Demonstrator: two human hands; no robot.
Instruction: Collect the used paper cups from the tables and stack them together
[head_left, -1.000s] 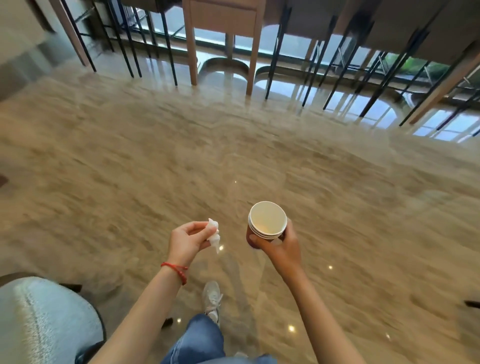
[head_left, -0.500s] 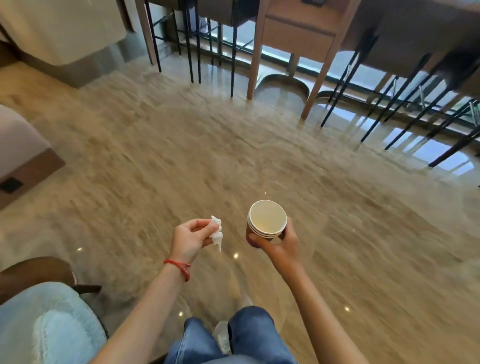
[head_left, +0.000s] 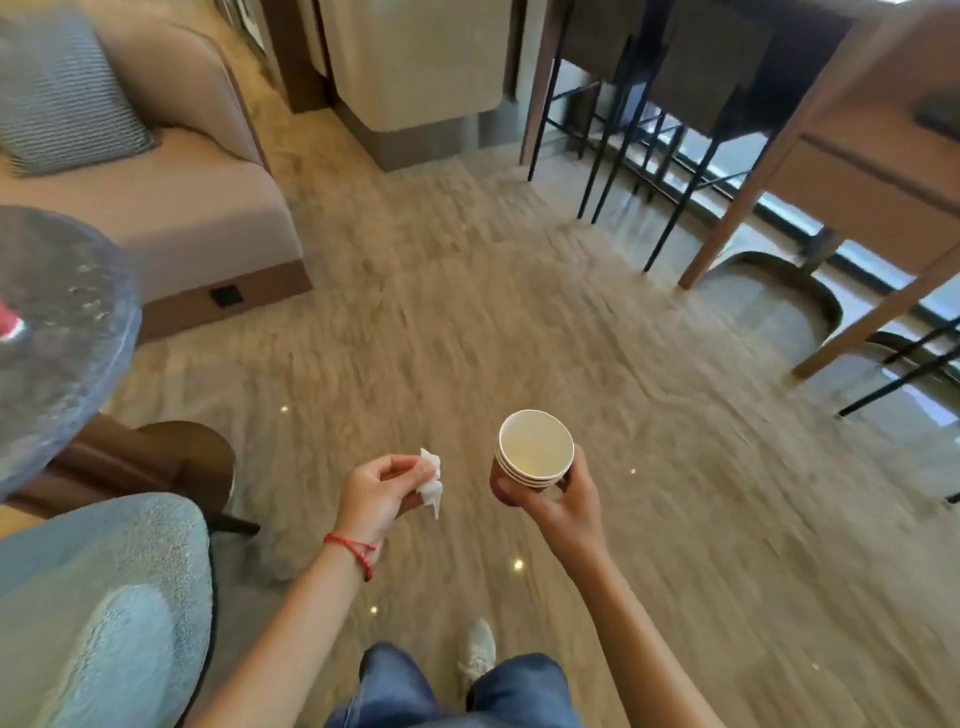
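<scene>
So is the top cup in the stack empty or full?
Empty: the top cup's pale inside is bare down to the bottom.

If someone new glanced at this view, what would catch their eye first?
Probably the stack of paper cups gripped upright in the right hand at centre, over the marble floor. Beside it, the left hand pinches a crumpled white tissue. A round glass table sits at far left.

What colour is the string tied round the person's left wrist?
Red. The thin string bracelet shows clearly in the head view, just below the left hand.
</scene>
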